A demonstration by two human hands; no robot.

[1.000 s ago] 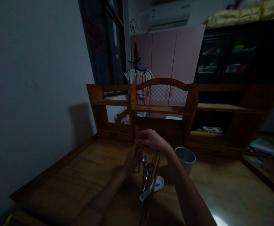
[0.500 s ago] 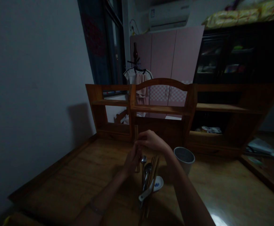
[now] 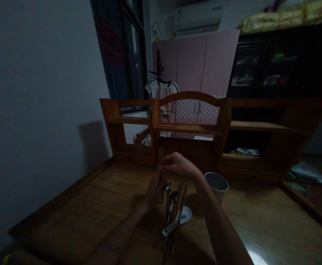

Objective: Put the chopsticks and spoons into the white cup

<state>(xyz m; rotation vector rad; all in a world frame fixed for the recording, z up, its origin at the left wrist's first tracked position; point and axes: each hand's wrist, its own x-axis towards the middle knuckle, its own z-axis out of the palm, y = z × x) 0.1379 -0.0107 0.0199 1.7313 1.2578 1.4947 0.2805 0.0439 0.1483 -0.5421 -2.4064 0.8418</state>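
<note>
Upright above the table, a few wooden chopsticks point(image 3: 160, 155) are gripped in my left hand point(image 3: 156, 189), its fingers wrapped round them. My right hand point(image 3: 177, 164) pinches the same chopsticks higher up, just over the left fist; its fingertips are partly hidden. On the table beside my left hand lies a pile of more chopsticks point(image 3: 182, 195) and metal spoons point(image 3: 173, 197). A white ceramic spoon point(image 3: 185, 215) with a blue pattern rests among them, its handle pointing toward me. To the right of my right forearm stands a grey metal cup point(image 3: 217, 186).
The wooden table point(image 3: 94, 206) meets a white wall at left. Across its back runs a wooden shelf unit point(image 3: 188, 128), with cloth-like items in its right compartment. A bright reflection shows on the table near the front right.
Hardly anything differs. Both hands stay on the upright chopsticks, which appear very slightly lower; the pile and the cup stay where they were.
</note>
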